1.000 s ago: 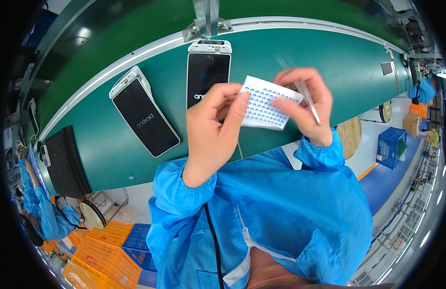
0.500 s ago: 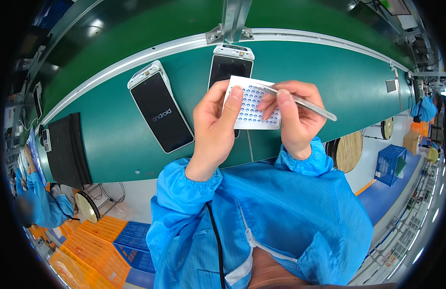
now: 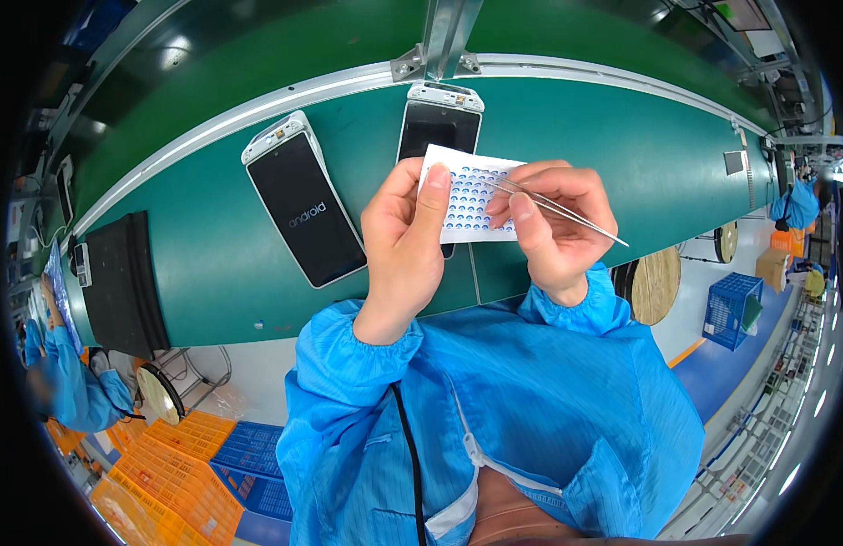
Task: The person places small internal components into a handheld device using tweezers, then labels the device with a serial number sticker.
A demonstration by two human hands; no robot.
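Note:
Held up over the green bench, a white sheet of small round blue stickers (image 3: pixel 469 207) is pinched in my left hand (image 3: pixel 405 238), thumb on its front. My right hand (image 3: pixel 564 218) is closed on a pair of metal tweezers (image 3: pixel 576 215), whose tips lie over the upper part of the sheet. Behind the sheet a white handheld device (image 3: pixel 439 128) with a dark screen is partly hidden. To the left of my left hand lies another such device (image 3: pixel 305 205), its black screen lit with a word. Whether the tips grip a sticker I cannot tell.
A black mat (image 3: pixel 123 284) lies at the green bench's (image 3: pixel 612 155) left end. A metal frame post (image 3: pixel 447 41) stands at the back edge. Round stools (image 3: pixel 653 289), orange crates (image 3: pixel 180 464) and a blue basket (image 3: pixel 732 311) are beyond the bench. Another person (image 3: pixel 71 382) sits far left.
The tweezers have turned in my right hand, so both thin arms show and the tips sit lower on the sheet. The sheet has shifted slightly left.

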